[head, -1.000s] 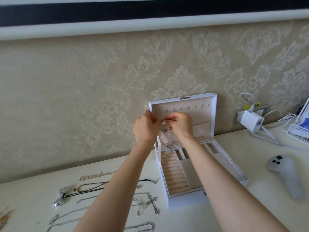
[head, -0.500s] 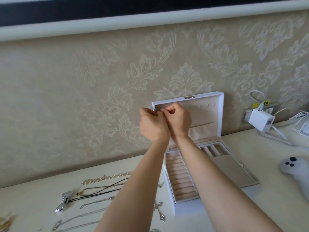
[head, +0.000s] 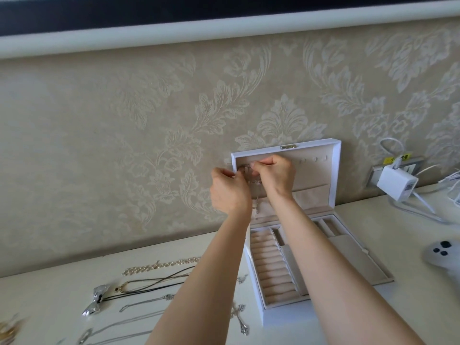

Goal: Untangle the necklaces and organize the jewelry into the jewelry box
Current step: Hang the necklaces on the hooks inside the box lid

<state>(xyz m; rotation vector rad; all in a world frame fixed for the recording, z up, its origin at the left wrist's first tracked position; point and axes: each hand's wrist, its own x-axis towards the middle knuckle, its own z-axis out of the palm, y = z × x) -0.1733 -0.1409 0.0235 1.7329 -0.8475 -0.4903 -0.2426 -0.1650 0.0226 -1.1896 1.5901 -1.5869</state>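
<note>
- At the back edge of the table [head: 49,295], the white jewelry box [head: 286,312] stands open, its lid upright and beige padded rolls inside.
- The left hand [head: 230,192] and right hand [head: 275,175] each pinch a thin silver necklace [head: 257,202], which dangles at the lid's upper-left corner.
- A beaded strand [head: 159,265] lies left of the box.
</note>
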